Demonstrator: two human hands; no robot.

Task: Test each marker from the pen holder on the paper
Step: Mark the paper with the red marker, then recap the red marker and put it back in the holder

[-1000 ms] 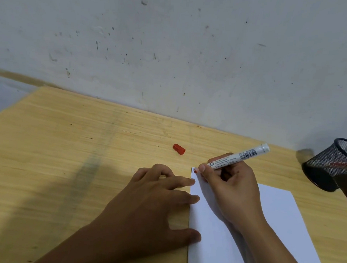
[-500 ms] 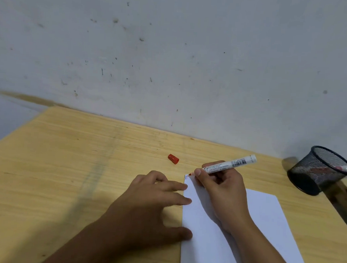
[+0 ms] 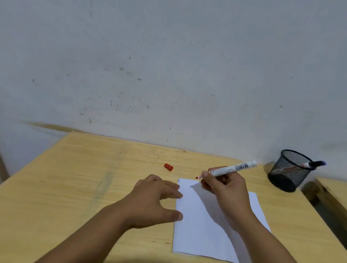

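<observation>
Marker [image 3: 230, 169] tip now lifts off paper [image 3: 213, 230]; right hand [image 3: 225, 190] pinches it, left hand [image 3: 155, 198] lies spread; red test seems done.

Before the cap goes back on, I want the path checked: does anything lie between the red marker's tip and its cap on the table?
Nothing visible does. The red marker, held in the right hand, points its tip toward the red cap, with only bare table between them. The left hand rests nearer the camera, at the paper edge.
</observation>
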